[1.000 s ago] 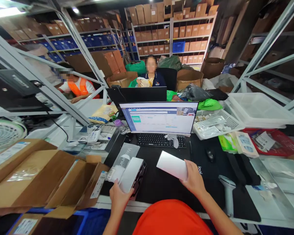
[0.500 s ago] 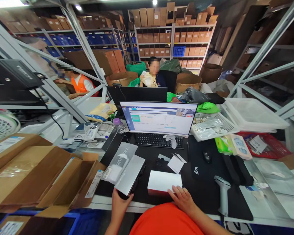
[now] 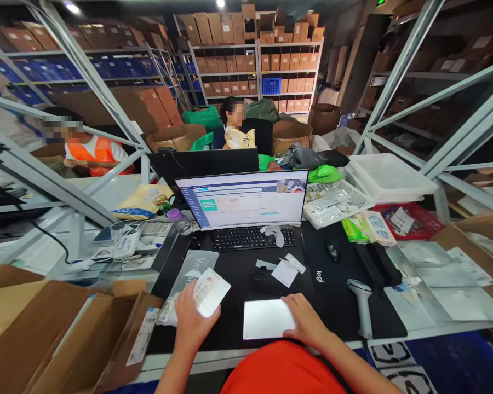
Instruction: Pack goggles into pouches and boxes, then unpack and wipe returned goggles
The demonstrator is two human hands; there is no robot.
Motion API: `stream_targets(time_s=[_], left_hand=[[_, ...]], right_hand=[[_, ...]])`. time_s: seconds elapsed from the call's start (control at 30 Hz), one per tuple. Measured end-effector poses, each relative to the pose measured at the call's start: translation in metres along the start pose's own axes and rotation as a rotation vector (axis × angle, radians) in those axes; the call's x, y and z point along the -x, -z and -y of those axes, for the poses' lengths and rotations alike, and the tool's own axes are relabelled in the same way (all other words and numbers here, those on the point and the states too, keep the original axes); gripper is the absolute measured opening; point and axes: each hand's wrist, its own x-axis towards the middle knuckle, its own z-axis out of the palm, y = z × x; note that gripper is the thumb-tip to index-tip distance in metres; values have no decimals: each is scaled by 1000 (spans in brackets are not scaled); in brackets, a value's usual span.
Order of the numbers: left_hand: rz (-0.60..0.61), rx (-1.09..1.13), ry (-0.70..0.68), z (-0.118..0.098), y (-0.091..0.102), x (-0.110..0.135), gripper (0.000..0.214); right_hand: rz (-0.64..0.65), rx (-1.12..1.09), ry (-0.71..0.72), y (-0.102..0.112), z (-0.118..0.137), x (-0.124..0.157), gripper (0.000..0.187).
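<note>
My left hand [image 3: 194, 317] is closed around a small box [image 3: 212, 293], its fingers on the far side and thumb at the near edge. The box is tilted, and a pale face with small print I cannot read shows. Under and behind it lies a clear plastic bag [image 3: 197, 262] with large lettering. My right hand [image 3: 307, 320] grips the right end of a plain white box [image 3: 267, 319], which lies on the black desk mat near the front edge. Beyond the boxes are white paper slips [image 3: 285, 272] and a dark flat item [image 3: 263, 279].
A monitor [image 3: 242, 200] and keyboard [image 3: 250, 238] stand ahead. A mouse [image 3: 332, 251] and handheld scanner [image 3: 361, 306] are at right. Open cardboard boxes [image 3: 74, 334] crowd the left. Two people sit beyond the desk, one in an orange vest [image 3: 98, 153].
My left hand has lifted and turned its box, so a printed face shows. The right hand has shifted from atop the white box to its right end. The camera view has swung right.
</note>
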Motion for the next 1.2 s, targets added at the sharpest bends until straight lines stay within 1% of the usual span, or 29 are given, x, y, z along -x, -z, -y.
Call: stream_targets(time_s=[0.03,0.1,0.13,0.17,0.23,0.37,0.5,0.6,0.67,0.73,0.8,0.83,0.87,0.93,0.97,1.0,1.03,1.1,1.17,1.2], left_hand=[[8,11,-12,-3,-3,-7,87],[16,30,-8,-8,-11,-19,85],[8,36,5,-11,-16,-23,86],[-6,35,20,-13,-20,-27,87],[-50,28,74,-17,-27,-33,88],[-96,18,179,-25,-36,-40,89],[-116,-17,232,-30,-43,-45,86],[-146,-42,274,-32,-48,-47,87],[-152,-49,300,-33,-49,-49,86],[-145,-71,328,-33,-50,-52,85],[-116,-114,357,-32,-50,-56,85],[-94,-138,376,-32,-50,-59,84],[-67,-161,397,-32,-50,-62,83],[-11,-198,439,-36,-50,-68,81],[10,-210,447,-38,-49,-71,80],[17,-218,442,-42,-48,-73,81],[6,-219,417,-45,-46,-73,83],[-62,-198,322,-50,-41,-67,84],[-138,-146,180,-51,-37,-50,79],[-146,-107,100,-49,-35,-36,73]], right_hand=[[10,10,-18,2,3,-3,73],[14,32,-23,2,7,-7,43],[14,42,-6,1,10,-10,28],[16,51,24,-2,13,-12,18],[26,84,101,-9,19,-18,10],[39,186,240,-29,28,-23,9],[11,259,334,-42,23,-16,7],[-17,266,379,-42,12,-10,8],[-66,245,384,-35,2,-9,13],[-181,196,331,-22,-9,-14,22],[-315,153,200,-7,-19,-24,35],[-351,143,125,1,-23,-31,45],[-350,143,59,7,-25,-38,58],[-271,135,-24,14,-28,-53,88],[-217,116,-50,15,-29,-60,100],[-177,86,-79,14,-29,-66,106],[-155,51,-111,13,-30,-71,107],[-154,-20,-161,9,-32,-78,99],[-174,-79,-169,9,-37,-83,80],[-185,-103,-162,10,-40,-84,67]])
